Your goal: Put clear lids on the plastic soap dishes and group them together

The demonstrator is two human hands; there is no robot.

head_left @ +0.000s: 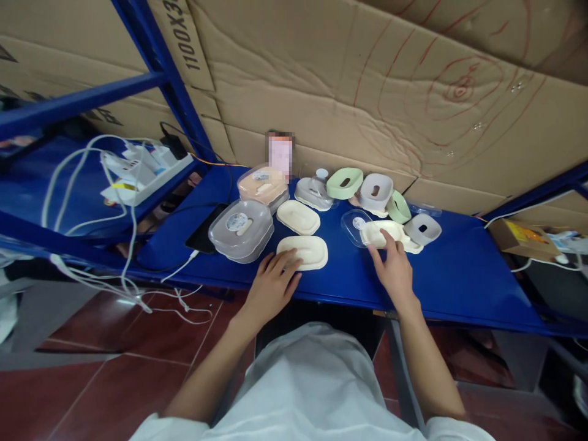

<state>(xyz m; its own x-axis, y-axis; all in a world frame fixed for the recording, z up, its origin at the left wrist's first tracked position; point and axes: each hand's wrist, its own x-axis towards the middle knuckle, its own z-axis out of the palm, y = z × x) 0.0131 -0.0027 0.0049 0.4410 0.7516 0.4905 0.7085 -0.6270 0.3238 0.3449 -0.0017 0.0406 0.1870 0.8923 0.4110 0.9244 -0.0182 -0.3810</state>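
Observation:
My left hand (274,280) lies with its fingers stretched over the near left edge of a cream oval tray (313,252). Behind that one is a second cream oval tray (301,219). On the right, my right hand (395,269) reaches onto another cream tray (373,234), thumb and fingers apart at its near edge. A clear plastic lid (353,228) with a round sticker is beside this tray. Just right of my fingers stands a pale grey oval ring (427,230) with a slot. Both hands rest on things without visibly gripping them.
Lidded grey (241,236) and peach (261,184) boxes stand left, near a black phone (204,233). Green (344,184) and lilac (376,193) rings stand behind. A propped, blurred-out phone (280,156) leans at the cardboard wall. Cables and a power strip (151,177) lie far left.

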